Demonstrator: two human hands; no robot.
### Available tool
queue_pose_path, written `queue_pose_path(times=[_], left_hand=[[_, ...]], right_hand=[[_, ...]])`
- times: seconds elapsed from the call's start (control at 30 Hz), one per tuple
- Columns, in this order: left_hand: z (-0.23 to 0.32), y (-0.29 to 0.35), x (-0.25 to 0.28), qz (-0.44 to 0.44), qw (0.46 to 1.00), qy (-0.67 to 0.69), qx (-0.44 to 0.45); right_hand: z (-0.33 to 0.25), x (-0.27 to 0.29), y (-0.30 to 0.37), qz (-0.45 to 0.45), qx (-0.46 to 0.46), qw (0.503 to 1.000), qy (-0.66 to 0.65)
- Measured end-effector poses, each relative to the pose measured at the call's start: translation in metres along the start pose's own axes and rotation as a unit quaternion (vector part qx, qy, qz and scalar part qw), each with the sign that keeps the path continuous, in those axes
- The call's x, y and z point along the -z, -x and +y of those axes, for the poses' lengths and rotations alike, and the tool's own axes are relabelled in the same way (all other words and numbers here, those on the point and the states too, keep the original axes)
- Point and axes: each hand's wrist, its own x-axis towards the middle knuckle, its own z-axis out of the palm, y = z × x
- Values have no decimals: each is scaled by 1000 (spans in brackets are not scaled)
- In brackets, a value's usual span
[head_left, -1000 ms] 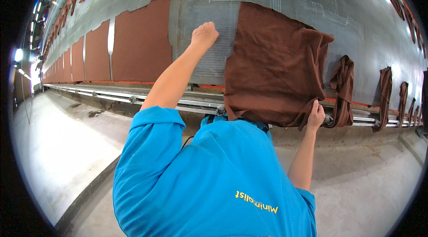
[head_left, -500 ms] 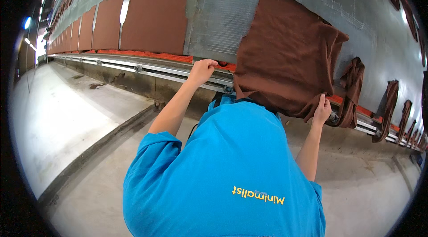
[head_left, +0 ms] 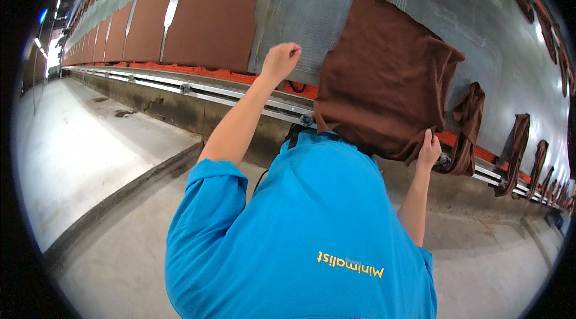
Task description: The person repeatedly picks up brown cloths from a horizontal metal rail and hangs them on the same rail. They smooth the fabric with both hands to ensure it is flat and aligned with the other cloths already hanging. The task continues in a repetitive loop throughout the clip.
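Observation:
A brown cloth panel [head_left: 384, 73] lies on the long grey table [head_left: 312, 10], creased on its right side, its near end hanging over the edge against my blue shirt. My right hand [head_left: 428, 150] is closed on the near right corner of this cloth. Raised over the table left of the cloth, my left hand [head_left: 282, 62] has its fingers curled together and stands apart from the cloth. Whether anything small is between those fingertips is hidden. A flat brown panel [head_left: 213, 22] lies just beyond it on the left.
More flat brown panels [head_left: 144, 25] run in a row to the left. Folded brown strips [head_left: 468, 127] hang over the edge to the right. An orange band [head_left: 198, 72] and a metal rail [head_left: 222, 96] follow the table's near side, above a pale floor [head_left: 132, 223] with a raised step.
My left hand has moved up from the table's edge to over its surface. My right hand keeps its hold on the cloth corner, shifting only slightly.

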Motion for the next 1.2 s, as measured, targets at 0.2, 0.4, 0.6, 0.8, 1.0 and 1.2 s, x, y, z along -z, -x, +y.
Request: queue_pose_path(times=[0.2, 0.4, 0.6, 0.8, 1.0, 1.2], left_hand=[[-8, -75, -11, -30, 993, -88, -73], [-19, -103, -22, -93, 970, -188, -125], [-1, -121, -31, -187, 913, -327, -156], [20, -127, -26, -160, 927, -318, -116], [-1, -120, 6, -173, 979, -101, -42], [0, -112, -9, -138, 979, -136, -68]], right_hand=[[3, 1, 0, -4, -20, 1000, 22], [2, 0, 1, 13, -41, 999, 26], [-6, -3, 5, 35, -44, 998, 29], [-15, -2, 7, 40, -51, 998, 21], [-24, -1, 7, 32, -66, 997, 33], [-22, -2, 6, 32, -64, 997, 31]])
